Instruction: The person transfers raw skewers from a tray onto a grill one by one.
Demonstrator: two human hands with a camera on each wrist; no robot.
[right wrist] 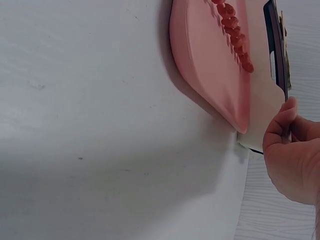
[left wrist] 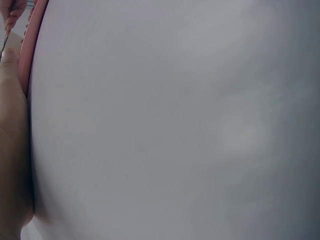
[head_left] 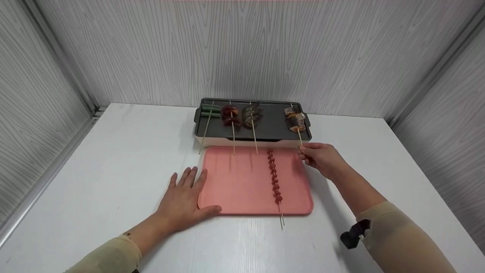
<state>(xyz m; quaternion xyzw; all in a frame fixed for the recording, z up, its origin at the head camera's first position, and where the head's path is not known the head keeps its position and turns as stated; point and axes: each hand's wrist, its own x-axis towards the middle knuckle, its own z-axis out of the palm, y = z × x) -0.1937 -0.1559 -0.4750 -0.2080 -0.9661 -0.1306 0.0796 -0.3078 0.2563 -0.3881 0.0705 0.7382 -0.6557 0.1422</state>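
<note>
My right hand [head_left: 322, 157] pinches the lower end of a bamboo skewer with browned, orange-edged chunks [head_left: 296, 122], which lie at the right side of a dark grill pan [head_left: 272, 119]. In the right wrist view the thumb and fingers of that hand [right wrist: 292, 155] meet beside the pale grill body [right wrist: 262, 95]. Spread out flat, my left hand [head_left: 180, 208] rests by the left edge of a pink tray [head_left: 235, 185], its thumb over the front-left corner. On the tray lie small red pieces threaded on a double-pronged skewer [head_left: 274, 180], handle ends past the front rim.
Left to right on the pan are skewers of green sticks [head_left: 211, 110], dark red rings [head_left: 231, 116] and brownish-green folded pieces [head_left: 251, 115]; their sticks reach over the tray's back edge. A white table [head_left: 113, 163] carries everything, with grey wood-grain panels [head_left: 242, 49] behind and beside.
</note>
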